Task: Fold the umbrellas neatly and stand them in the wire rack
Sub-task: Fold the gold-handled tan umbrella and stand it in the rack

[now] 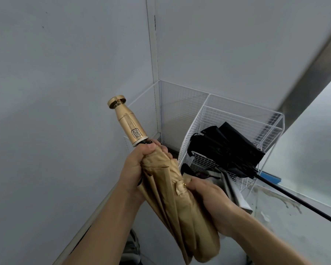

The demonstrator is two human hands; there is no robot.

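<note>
Nearest us, at the bottom centre of the frame, is the gold umbrella (172, 203), collapsed, its canopy gathered in loose pleats and its handle (127, 121) pointing to the upper left. Our left hand (139, 165) is clenched round the canopy just below the handle. Our right hand (208, 196) grasps the bundle lower down, beside the closing strap (181, 186); whether its snap is fastened we cannot tell. We judge the fold nearly done: next we tighten the pleats, secure the strap, then stand the umbrella in the wire rack (243, 119) at centre right. The rack holds a black umbrella (227, 150), loosely bunched and leaning, its shaft running out toward the lower right.
</note>
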